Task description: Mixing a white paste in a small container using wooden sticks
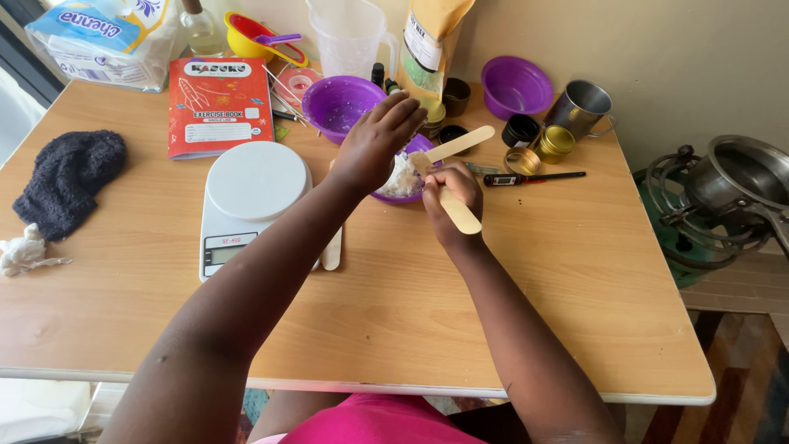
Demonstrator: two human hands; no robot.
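Near the bottom of the frame, two bare arms are reaching up over a wooden table. The right hand is curling its fingers tight around a flat wooden stick. The stick's top end is poking into a small purple bowl in the middle of the frame. White, crumbly stuff is sitting in that bowl, and the stick is leaning in as if to push or scoop it. A second flat stick is resting across the bowl's right edge, just above the right hand.

The left hand is lying over the far left side of the bowl with its fingers bent down. It looks like it is keeping the bowl from sliding, but I cannot tell how firmly it is gripping.

To the left of the arms, a white kitchen scale is sitting flat, close enough to reach. Another wooden stick is lying beside it. A thin black thermometer is lying to the right of the bowl, near some small gold tins.

Farther up, a bigger purple bowl is sitting behind the left hand. A red notebook is lying at the upper left, and a dark woolly cloth is sitting at the left edge. A metal cup is tipping over at the upper right, next to one more purple bowl.
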